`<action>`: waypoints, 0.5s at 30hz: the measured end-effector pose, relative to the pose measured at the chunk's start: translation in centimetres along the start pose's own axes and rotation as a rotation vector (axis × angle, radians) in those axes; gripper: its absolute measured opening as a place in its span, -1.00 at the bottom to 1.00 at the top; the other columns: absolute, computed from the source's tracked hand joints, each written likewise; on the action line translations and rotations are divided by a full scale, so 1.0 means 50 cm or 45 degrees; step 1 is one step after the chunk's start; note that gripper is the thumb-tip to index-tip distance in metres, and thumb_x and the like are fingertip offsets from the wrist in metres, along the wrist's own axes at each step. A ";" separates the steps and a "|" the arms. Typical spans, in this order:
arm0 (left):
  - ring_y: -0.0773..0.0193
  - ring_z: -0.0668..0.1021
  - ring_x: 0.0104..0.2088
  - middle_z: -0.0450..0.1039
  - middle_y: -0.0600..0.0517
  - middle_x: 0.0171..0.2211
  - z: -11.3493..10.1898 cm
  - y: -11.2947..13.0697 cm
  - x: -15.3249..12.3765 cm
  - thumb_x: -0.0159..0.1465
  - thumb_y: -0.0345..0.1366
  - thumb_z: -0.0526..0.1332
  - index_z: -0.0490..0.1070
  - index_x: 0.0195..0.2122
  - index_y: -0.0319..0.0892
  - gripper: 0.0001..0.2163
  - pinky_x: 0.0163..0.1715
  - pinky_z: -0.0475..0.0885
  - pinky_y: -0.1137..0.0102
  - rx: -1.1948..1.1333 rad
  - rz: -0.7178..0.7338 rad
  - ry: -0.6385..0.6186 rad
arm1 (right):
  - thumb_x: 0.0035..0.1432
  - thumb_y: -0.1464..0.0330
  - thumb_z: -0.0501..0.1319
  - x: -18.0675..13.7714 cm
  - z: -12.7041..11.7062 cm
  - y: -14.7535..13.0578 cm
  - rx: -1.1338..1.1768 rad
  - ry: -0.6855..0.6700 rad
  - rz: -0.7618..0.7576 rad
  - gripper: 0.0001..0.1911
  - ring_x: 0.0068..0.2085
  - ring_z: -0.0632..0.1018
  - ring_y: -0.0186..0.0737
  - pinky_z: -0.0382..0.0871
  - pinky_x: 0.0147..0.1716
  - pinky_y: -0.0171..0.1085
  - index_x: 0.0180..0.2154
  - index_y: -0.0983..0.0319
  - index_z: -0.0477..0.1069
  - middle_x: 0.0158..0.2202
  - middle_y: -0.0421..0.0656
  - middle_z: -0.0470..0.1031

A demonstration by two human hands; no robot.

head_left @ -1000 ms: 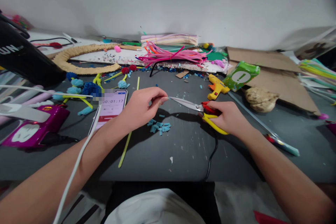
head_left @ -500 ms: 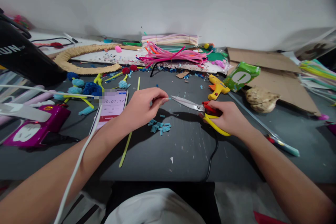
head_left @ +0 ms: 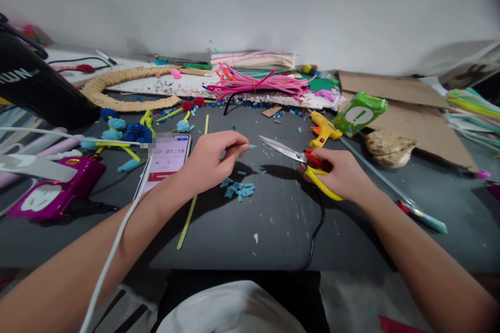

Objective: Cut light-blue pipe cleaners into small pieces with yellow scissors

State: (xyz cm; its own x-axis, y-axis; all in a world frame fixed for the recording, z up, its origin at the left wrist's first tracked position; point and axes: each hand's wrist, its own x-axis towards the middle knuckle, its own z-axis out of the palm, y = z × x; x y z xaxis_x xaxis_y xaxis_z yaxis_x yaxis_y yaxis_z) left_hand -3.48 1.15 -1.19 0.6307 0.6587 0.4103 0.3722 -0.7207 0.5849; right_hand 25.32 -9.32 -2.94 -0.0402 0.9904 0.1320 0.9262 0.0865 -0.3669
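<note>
My left hand [head_left: 211, 158] is pinched shut on a short blue strip [head_left: 252, 146] whose tip sticks out past the fingertips. My right hand [head_left: 340, 174] grips the red-and-yellow handles of a pair of scissors [head_left: 291, 152]; the blades point left toward the strip, a small gap away from its tip. Below the two hands lies a small pile of blue cut pieces [head_left: 237, 190] on the dark table [head_left: 273, 229]. A yellow-green stick [head_left: 193, 197] runs under my left wrist.
A phone [head_left: 166, 158] showing a timer lies left of my left hand. A yellow glue gun [head_left: 322, 130], a green packet [head_left: 359, 112], a brown lump [head_left: 388, 148], pink pipe cleaners [head_left: 253, 83], pom-poms [head_left: 128, 130] and a woven ring [head_left: 125, 88] crowd the back. A magenta object [head_left: 54, 192] sits left.
The scissors have drawn back to the right and slightly up, away from the strip's tip. My left hand stays put. The phone's timer has advanced by one second.
</note>
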 end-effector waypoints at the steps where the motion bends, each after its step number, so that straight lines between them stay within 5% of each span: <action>1: 0.35 0.47 -0.45 0.49 0.05 -0.44 -0.001 0.001 0.000 0.35 -0.29 0.13 0.46 -0.30 -0.19 -0.84 -0.42 0.32 0.45 -0.016 -0.009 -0.010 | 0.05 0.12 0.26 0.000 0.000 -0.001 -0.001 0.001 -0.005 -0.67 -0.50 0.19 -0.35 0.06 -0.51 -0.33 -0.51 0.20 0.24 -0.58 -0.27 0.24; 15: 0.37 0.40 -0.46 0.38 0.09 -0.49 -0.005 0.006 0.001 0.37 -0.27 0.08 0.39 -0.36 -0.20 -0.80 -0.41 0.27 0.46 -0.015 -0.027 -0.083 | 0.01 0.28 0.25 -0.005 -0.004 -0.006 -0.035 -0.015 -0.072 -0.86 -0.46 0.26 -0.30 0.13 -0.44 -0.31 -0.41 0.19 0.34 -0.50 -0.23 0.35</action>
State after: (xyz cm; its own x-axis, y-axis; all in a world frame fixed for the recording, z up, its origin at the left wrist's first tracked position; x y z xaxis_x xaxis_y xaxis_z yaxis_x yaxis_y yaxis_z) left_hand -3.52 1.01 -0.84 0.6660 0.6578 0.3517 0.3777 -0.7040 0.6015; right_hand 25.10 -9.61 -2.68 -0.0973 0.9852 0.1408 0.9321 0.1398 -0.3340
